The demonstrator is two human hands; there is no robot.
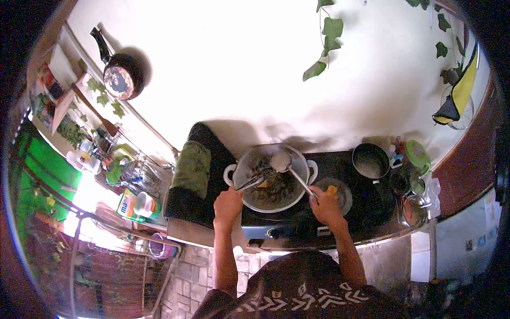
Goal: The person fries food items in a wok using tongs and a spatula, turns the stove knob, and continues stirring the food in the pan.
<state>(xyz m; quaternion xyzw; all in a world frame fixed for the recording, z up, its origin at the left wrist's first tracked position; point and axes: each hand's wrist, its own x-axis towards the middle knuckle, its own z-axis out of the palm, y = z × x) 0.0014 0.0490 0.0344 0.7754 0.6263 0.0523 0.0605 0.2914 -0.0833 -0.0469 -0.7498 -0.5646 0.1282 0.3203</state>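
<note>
A large two-handled pot (301,198) stands on the black stove (255,219) and holds dark, leafy-looking food (276,189). At the pot's left rim, my left hand (228,206) is closed on a metal utensil (252,183), seemingly tongs or a whisk, whose far end is over the food. My right hand (326,206), right of the pot, grips the handle of a ladle (281,160). The ladle's round bowl is over the back part of the pot. Something small and orange (332,190) shows at my right hand, too blurred to name.
A dark pan (371,161) sits at the stove's back right, with bowls and jars (414,210) beyond it. Left of the stove are a green cloth (191,170) and a dish rack (139,173). Another pan (125,77) hangs on the wall.
</note>
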